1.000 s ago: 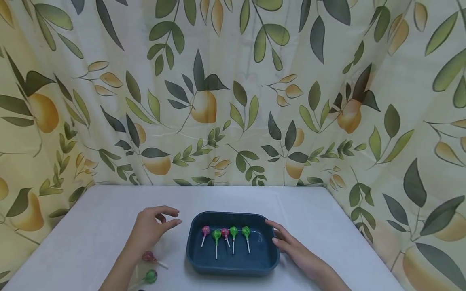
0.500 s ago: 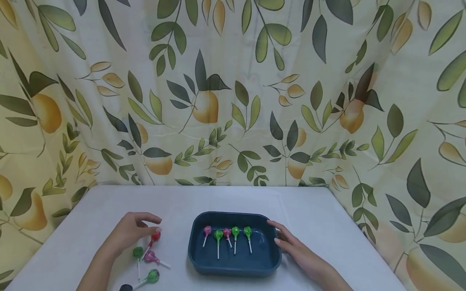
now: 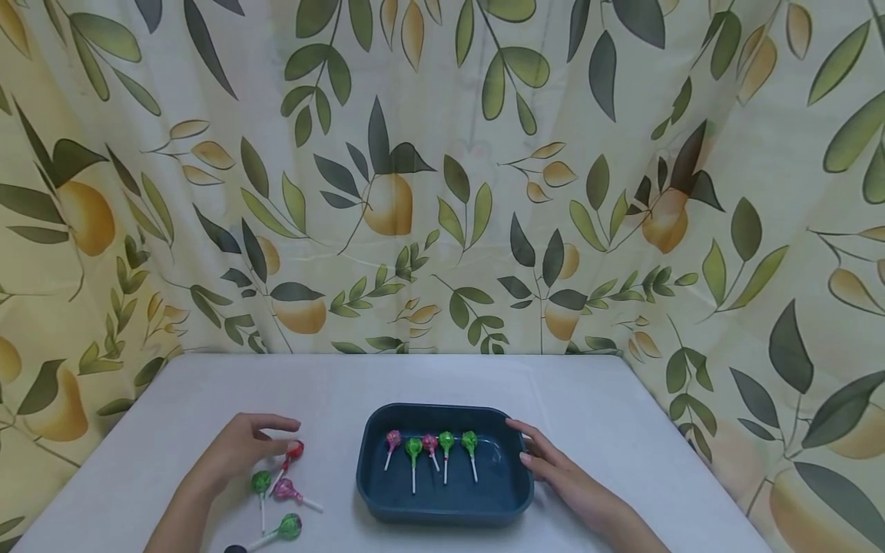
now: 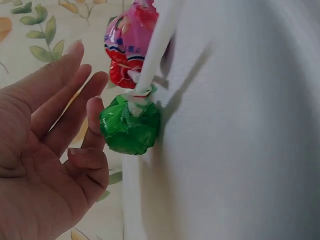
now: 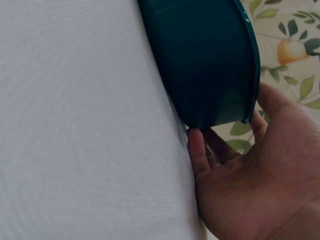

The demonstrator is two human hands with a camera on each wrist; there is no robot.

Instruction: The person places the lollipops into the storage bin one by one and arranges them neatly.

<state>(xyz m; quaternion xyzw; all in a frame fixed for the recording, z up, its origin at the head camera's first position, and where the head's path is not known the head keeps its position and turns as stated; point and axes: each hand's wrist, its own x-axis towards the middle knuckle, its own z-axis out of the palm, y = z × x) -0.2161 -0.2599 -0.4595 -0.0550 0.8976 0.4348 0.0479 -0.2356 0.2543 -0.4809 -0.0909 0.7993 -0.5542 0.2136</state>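
Note:
Over the left part of the table, my left hand (image 3: 235,453) hovers with fingers spread loosely and the thumb tip right at a red lollipop (image 3: 295,449). Close by lie a green lollipop (image 3: 261,482), a purple-pink one (image 3: 285,489) and a second green one (image 3: 290,526). The left wrist view shows the open palm beside a green wrapped candy (image 4: 130,125), thumb and fingers apart. My right hand (image 3: 563,472) rests against the right end of a dark blue box (image 3: 445,514), fingers touching its wall (image 5: 205,65) and rim. Several pink and green lollipops (image 3: 413,447) lie in a row inside.
A white cloth (image 3: 442,376) covers the table. A small dark round object (image 3: 236,548) sits at the bottom edge of the head view, beside the lower green lollipop's stick. A leaf-and-fruit patterned curtain (image 3: 429,307) hangs behind the table and along both sides.
My left hand has moved left and slightly down, from near the box to the red lollipop, uncovering the loose lollipops. The right hand stays at the box; the lollipops inside have not moved.

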